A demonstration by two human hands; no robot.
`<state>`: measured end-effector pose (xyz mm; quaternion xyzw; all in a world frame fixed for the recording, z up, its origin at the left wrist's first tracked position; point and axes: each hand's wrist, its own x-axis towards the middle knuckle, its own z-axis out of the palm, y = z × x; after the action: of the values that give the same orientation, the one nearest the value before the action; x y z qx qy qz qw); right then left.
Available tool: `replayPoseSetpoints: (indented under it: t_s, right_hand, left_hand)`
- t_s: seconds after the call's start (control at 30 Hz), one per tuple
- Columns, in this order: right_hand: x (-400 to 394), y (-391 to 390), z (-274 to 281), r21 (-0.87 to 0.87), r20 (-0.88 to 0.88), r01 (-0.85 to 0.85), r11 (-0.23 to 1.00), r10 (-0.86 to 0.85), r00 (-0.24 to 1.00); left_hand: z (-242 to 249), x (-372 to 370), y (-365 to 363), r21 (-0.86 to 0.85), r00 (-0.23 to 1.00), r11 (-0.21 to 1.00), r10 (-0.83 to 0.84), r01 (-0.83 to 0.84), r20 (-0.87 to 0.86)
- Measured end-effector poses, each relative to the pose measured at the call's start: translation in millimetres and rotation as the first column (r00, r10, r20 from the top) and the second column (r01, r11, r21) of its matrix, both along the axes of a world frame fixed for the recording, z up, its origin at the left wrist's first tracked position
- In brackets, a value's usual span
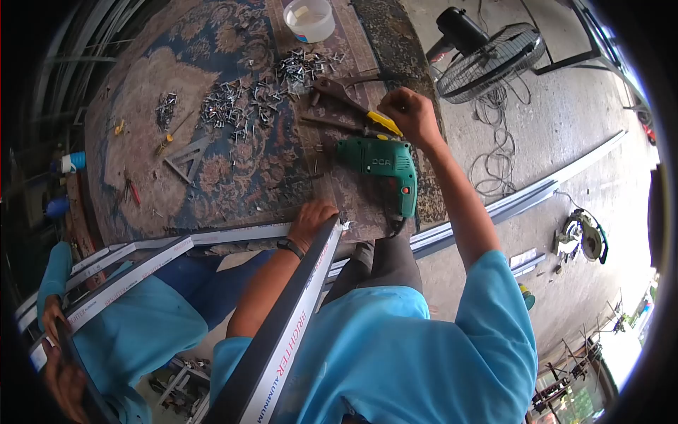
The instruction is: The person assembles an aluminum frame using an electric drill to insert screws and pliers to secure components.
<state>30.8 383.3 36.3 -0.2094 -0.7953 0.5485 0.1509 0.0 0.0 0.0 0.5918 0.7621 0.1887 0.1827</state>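
Aluminium bar [282, 339] reads "BRIGHTER ALUMINIUM"; green drill [381, 166] reads "DCA".

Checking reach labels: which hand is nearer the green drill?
Right, narrowly. The right hand is just above the green drill on the carpeted table, at the yellow-handled tool. The left hand grips the aluminium profile below the drill.

My workbench is covered by a worn patterned carpet [212, 92]. On it lie scattered heaps of screws [244, 99], a green electric drill [381, 166], yellow-handled pliers [353, 106], a metal set square [187, 159], a small screwdriver [133, 191] and a white plastic tub [309, 19]. A long aluminium profile [233, 234] rests along its near edge.
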Motion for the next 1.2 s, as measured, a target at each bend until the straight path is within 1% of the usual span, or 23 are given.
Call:
replayPoseSetpoints:
  t_s: [0.07, 0.1, 0.17, 0.2, 0.3, 0.33, 0.43, 0.53, 0.63, 0.67, 0.7, 0.77, 0.83, 0.87, 0.9, 0.97, 1.03, 1.07, 1.1, 1.17, 1.2]
  right_hand:
    - [-3.9, 10.5, 0.0, -0.068, 0.009, -0.003, 0.998, 0.003, 1.000]
    - [-44.8, 26.8, -2.7, 0.089, -0.113, -0.023, 0.996, 0.033, 0.993]
    - [-63.0, 45.1, -17.1, 0.352, -0.244, -0.026, 0.936, 0.118, 0.962]
    - [-70.5, 49.6, -12.9, 0.304, -0.243, -0.028, 0.952, 0.106, 0.964]
    - [-78.5, 60.2, 2.0, 0.258, 0.013, -0.015, 0.966, 0.012, 1.000]
    - [-83.4, 69.0, -1.5, 0.346, 0.020, -0.029, 0.938, 0.024, 1.000]
    - [-99.0, 80.0, -9.4, 0.445, -0.032, 0.088, 0.891, -0.083, 0.996]
    - [-103.3, 86.9, -20.7, 0.335, -0.117, -0.005, 0.942, 0.047, 0.992]
    - [-103.3, 76.3, -23.5, 0.547, -0.026, -0.227, 0.806, 0.287, 0.958]
    - [-105.9, 57.6, -28.3, 0.640, 0.129, -0.269, 0.720, 0.245, 0.961]
    - [-105.5, 42.7, -20.7, 0.674, 0.302, -0.426, 0.604, 0.302, 0.904]
    - [-120.4, 31.6, -44.1, 0.819, 0.400, -0.458, 0.347, 0.228, 0.888]
    - [-131.1, 31.9, -50.0, 0.859, 0.408, -0.452, 0.241, 0.210, 0.888]
    - [-135.1, 33.4, -54.7, 0.855, 0.390, -0.437, 0.279, 0.209, 0.897]
    - [-128.2, 29.5, -22.5, 0.668, 0.430, -0.483, 0.565, 0.236, 0.871]
    - [-100.5, 22.4, 16.1, 0.790, 0.392, -0.432, 0.435, 0.183, 0.902]
    - [-57.6, 18.1, 50.4, 0.726, 0.182, -0.208, 0.655, 0.109, 0.977]
    - [-29.3, 18.0, 75.5, 0.643, 0.128, -0.214, 0.736, 0.173, 0.977]
    - [2.8, 15.6, 100.3, 0.553, 0.060, -0.224, 0.802, 0.229, 0.971]
    - [65.1, 3.4, 133.8, 0.435, 0.027, -0.258, 0.863, 0.273, 0.962]
    - [92.3, -15.0, 142.5, 0.395, -0.002, -0.171, 0.903, 0.187, 0.982]
  left_hand:
    - [4.6, 13.9, -3.7, 0.029, 1.000, 0.999, -0.017, 0.017, -0.012]
    - [-2.3, -17.5, 5.3, 0.047, 0.999, 0.999, -0.011, 0.013, -0.042]
    - [-7.0, -10.4, 2.0, 0.041, 1.000, 0.999, -0.002, 0.002, -0.004]
    - [-5.6, -10.2, 1.9, 0.034, 1.000, 0.999, -0.002, 0.002, 0.004]
    - [-0.4, -5.6, -0.8, 0.012, 0.999, 1.000, -0.003, 0.003, 0.032]
    - [-2.8, -5.6, -0.6, 0.012, 0.999, 1.000, -0.005, 0.005, 0.034]
    - [-7.1, -8.5, 1.1, 0.012, 0.999, 1.000, -0.001, 0.000, 0.033]
    - [-7.8, -9.1, -0.5, 0.003, 1.000, 1.000, -0.009, 0.009, 0.025]
    - [-5.7, -8.1, 0.3, -0.034, 0.998, 0.999, 0.020, -0.018, 0.053]
    - [-3.4, -7.5, -0.8, -0.055, 0.997, 0.998, 0.033, -0.030, 0.070]
    - [-0.2, -6.2, -0.8, -0.054, 0.998, 0.998, 0.032, -0.029, 0.057]
    - [4.1, -6.2, 2.2, -0.050, 0.999, 0.999, 0.020, -0.018, 0.026]
    - [-2.3, -7.8, 3.7, 0.007, 1.000, 1.000, 0.015, -0.015, -0.011]
    - [-6.4, -6.9, 0.6, 0.030, 1.000, 0.999, 0.013, -0.013, -0.020]
    - [-8.7, -7.0, -2.5, 0.043, 0.999, 0.999, -0.003, 0.005, -0.036]
    - [-15.4, -8.6, -2.8, 0.076, 0.998, 0.997, -0.030, 0.035, -0.060]
    - [-2.0, -6.8, 2.7, 0.038, 1.000, 0.999, 0.007, -0.006, -0.029]
    - [-9.7, -8.7, 0.1, 0.029, 0.997, 0.999, -0.027, 0.029, -0.075]
    - [-11.6, -8.4, 1.2, 0.037, 0.997, 0.999, -0.025, 0.028, -0.077]
    - [-8.2, -8.2, 1.5, 0.042, 0.996, 0.999, -0.019, 0.022, -0.086]
    - [-4.8, -8.9, 2.8, 0.028, 0.998, 1.000, -0.011, 0.013, -0.069]
